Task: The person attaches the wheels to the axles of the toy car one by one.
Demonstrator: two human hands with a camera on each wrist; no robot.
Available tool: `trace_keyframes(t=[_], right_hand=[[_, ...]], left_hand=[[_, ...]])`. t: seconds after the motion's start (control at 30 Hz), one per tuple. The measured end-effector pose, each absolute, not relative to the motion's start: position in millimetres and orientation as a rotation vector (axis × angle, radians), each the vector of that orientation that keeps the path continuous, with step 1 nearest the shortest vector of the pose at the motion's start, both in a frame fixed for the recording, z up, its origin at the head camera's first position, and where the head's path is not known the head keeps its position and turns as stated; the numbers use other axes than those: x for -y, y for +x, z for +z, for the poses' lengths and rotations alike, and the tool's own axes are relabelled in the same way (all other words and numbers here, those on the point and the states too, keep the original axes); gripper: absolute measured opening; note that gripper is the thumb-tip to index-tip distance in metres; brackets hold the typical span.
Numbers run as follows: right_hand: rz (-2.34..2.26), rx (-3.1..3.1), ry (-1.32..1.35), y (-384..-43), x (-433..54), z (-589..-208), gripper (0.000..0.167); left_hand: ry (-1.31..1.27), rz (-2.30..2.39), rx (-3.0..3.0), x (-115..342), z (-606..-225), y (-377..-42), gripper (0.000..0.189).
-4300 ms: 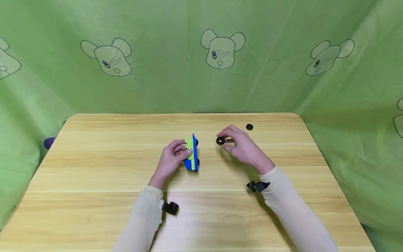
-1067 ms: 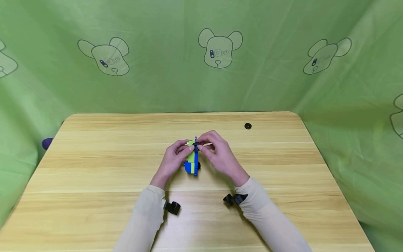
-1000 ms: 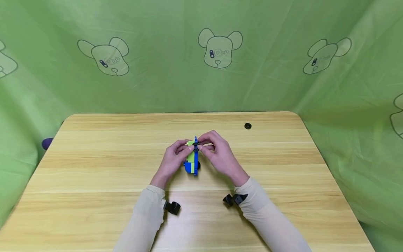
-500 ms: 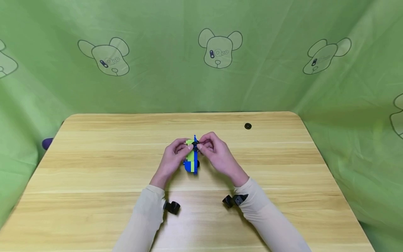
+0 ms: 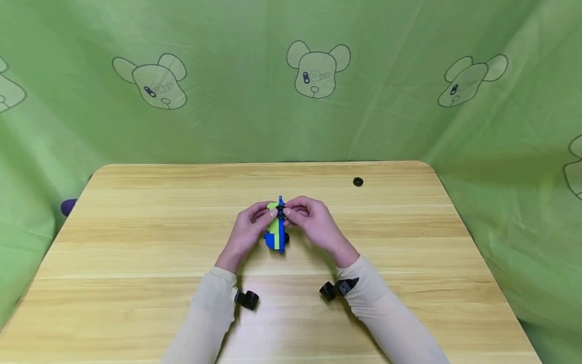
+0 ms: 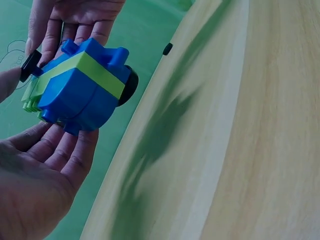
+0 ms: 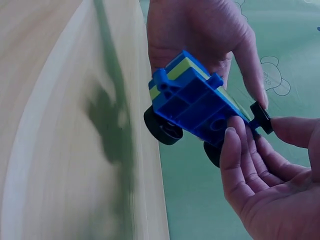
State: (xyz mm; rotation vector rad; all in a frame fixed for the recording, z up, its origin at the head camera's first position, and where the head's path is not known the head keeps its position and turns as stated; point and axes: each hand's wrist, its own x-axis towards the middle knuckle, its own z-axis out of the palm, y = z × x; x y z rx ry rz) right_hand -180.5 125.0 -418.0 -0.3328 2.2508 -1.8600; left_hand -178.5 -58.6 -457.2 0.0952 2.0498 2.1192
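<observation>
A toy car [image 5: 274,227] of blue and lime-green building blocks is held up above the table. My left hand [image 5: 247,227] grips its green side, the thumb at a black wheel [image 7: 261,118] on a blue axle end. Around the car's other side, my right hand [image 5: 316,225] pinches that same wheel, its thumb on the outer face and other fingers against the blue underside. In the right wrist view, another black wheel [image 7: 162,127] and a partly hidden wheel [image 7: 212,154] sit along the opposite side of the chassis.
A loose black wheel [image 5: 358,182] lies toward the back right of the wooden table [image 5: 159,227]. Green cloth [image 5: 241,126] with printed animal heads hangs behind and at both sides. Something purple [image 5: 68,207] shows beyond the left edge.
My right hand has brought the black wheel from the right over to the car, which has been turned a little. Over the last second both hands have shifted only slightly.
</observation>
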Motion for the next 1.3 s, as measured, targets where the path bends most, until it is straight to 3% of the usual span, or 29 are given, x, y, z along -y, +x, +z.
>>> trace_keyframes(t=[0.23, 0.8, 1.3], right_hand=[[-1.862, -2.208, -0.325, -182.3, -124.2, -420.9, 0.025], [-1.855, -2.207, -0.361, -185.1, -124.8, -423.8, 0.017], [-1.937, -2.185, -0.297, -188.7, -128.6, -421.4, 0.019]], left_hand=[[0.109, 2.112, -2.082, 60.2, -459.0, -179.5, 0.047], [0.087, 2.078, -2.188, 53.7, -459.8, -179.6, 0.045], [0.161, 2.104, -2.167, 55.6, -459.7, -180.5, 0.056]])
